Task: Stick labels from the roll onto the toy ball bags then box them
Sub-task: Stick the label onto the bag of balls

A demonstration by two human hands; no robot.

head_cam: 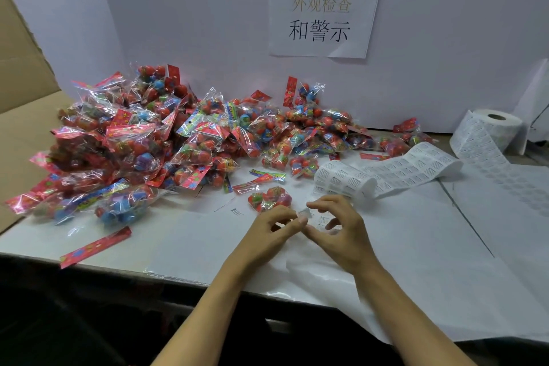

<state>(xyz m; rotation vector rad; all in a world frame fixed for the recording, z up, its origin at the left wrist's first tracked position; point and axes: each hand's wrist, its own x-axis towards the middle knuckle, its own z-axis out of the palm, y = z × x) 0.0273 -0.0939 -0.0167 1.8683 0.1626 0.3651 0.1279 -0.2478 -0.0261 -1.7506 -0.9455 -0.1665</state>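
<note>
Left hand [271, 227] and right hand [335, 224] together pinch one small label [305, 213] just above the table [416, 261]. Advise pressing it flat on the nearest toy ball bag [269, 197]. Label roll [490, 131] stands far right.

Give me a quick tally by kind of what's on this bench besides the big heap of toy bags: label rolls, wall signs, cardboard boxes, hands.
Label roll: 1
Wall sign: 1
Cardboard box: 1
Hands: 2, left hand and right hand, meeting over a small label
Total: 5
The heap of toy ball bags is too tangled to count.
</note>
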